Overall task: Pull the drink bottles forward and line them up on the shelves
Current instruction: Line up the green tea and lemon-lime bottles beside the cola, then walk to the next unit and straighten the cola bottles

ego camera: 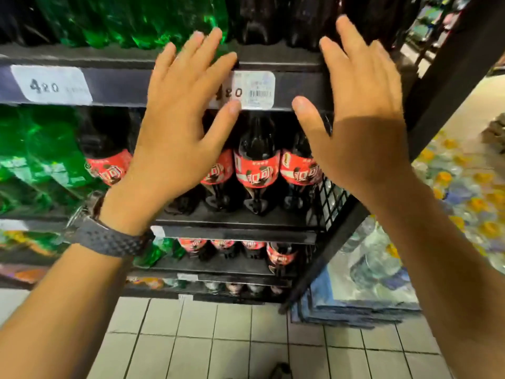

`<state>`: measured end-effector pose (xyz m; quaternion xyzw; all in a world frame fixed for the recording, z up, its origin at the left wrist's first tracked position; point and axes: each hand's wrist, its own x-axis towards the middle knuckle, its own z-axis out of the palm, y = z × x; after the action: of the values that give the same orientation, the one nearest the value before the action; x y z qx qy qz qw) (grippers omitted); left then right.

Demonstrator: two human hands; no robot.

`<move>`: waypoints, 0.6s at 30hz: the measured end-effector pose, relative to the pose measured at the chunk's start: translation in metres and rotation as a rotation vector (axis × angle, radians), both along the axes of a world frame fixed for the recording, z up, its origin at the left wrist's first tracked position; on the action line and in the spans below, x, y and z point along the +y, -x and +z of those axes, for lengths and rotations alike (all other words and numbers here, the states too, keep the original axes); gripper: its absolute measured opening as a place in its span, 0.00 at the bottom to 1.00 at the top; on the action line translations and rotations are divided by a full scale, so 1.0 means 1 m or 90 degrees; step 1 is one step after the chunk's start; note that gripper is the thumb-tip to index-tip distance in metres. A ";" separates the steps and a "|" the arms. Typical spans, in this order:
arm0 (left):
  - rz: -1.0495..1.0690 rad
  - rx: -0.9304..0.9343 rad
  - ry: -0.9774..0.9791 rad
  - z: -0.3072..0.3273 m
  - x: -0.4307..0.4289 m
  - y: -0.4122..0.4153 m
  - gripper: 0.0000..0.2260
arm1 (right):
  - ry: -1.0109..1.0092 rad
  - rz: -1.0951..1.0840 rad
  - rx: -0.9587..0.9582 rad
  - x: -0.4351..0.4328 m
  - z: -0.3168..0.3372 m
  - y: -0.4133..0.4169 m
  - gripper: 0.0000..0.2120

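Left hand (175,124): raised before the shelf (123,86) edge, fingers straight and spread, holding nothing; watch (109,236) on wrist
Right hand (358,116): raised alongside, fingers spread, holding nothing
Cola bottles (258,165): dark, red labels, upright in a row at the front edge of the shelf below the hands, toward its right end
Green bottles (35,160): same shelf, left part
Price tag (257,90): on shelf edge, between the hands
Floor (218,337): pale tiles

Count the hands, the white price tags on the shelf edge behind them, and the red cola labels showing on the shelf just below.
Hands: 2, left hand and right hand
White price tags: 2
Red cola labels: 4
Total: 8
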<state>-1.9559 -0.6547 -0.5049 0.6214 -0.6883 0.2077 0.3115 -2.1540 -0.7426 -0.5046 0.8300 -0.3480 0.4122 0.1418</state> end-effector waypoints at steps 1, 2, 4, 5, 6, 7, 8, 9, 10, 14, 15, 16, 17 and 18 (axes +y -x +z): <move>-0.044 0.065 0.009 -0.006 0.008 0.003 0.20 | 0.001 0.004 0.005 0.005 -0.008 0.003 0.27; -0.083 0.126 0.018 -0.012 0.017 0.007 0.18 | -0.008 0.007 0.008 0.009 -0.015 0.006 0.27; -0.126 0.217 0.027 -0.030 0.038 0.012 0.17 | -0.053 0.021 -0.007 0.024 -0.037 0.013 0.25; -0.134 0.246 0.020 -0.041 0.050 0.013 0.16 | -0.075 0.033 -0.021 0.035 -0.050 0.018 0.24; -0.139 0.275 0.003 -0.053 0.062 0.014 0.16 | -0.102 0.044 -0.037 0.048 -0.064 0.024 0.23; -0.145 0.327 -0.030 -0.066 0.074 0.014 0.16 | -0.144 0.050 -0.050 0.061 -0.079 0.030 0.23; -0.153 0.404 -0.086 -0.081 0.088 0.014 0.15 | -0.211 0.046 -0.060 0.080 -0.095 0.036 0.23; -0.161 0.504 -0.153 -0.095 0.102 0.016 0.15 | -0.298 0.038 -0.073 0.099 -0.112 0.042 0.23; -0.163 0.600 -0.217 -0.110 0.115 0.017 0.15 | -0.396 0.034 -0.089 0.119 -0.127 0.049 0.23; -0.130 0.755 -0.373 -0.168 0.154 0.021 0.11 | -0.789 -0.028 -0.176 0.193 -0.188 0.080 0.16; -0.129 0.785 -0.417 -0.181 0.162 0.026 0.10 | -0.861 -0.049 -0.188 0.211 -0.205 0.090 0.15; -0.128 0.803 -0.456 -0.193 0.167 0.030 0.10 | -0.928 -0.054 -0.212 0.228 -0.220 0.099 0.13; -0.124 0.808 -0.491 -0.204 0.172 0.035 0.09 | -0.994 -0.057 -0.261 0.243 -0.233 0.107 0.10; -0.126 0.800 -0.537 -0.215 0.174 0.042 0.10 | -1.047 -0.075 -0.329 0.259 -0.243 0.117 0.07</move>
<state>-1.9976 -0.4802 -0.7202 0.6244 -0.4555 -0.4943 0.3979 -2.2706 -0.4831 -0.7473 0.5299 -0.5999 0.1969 -0.5662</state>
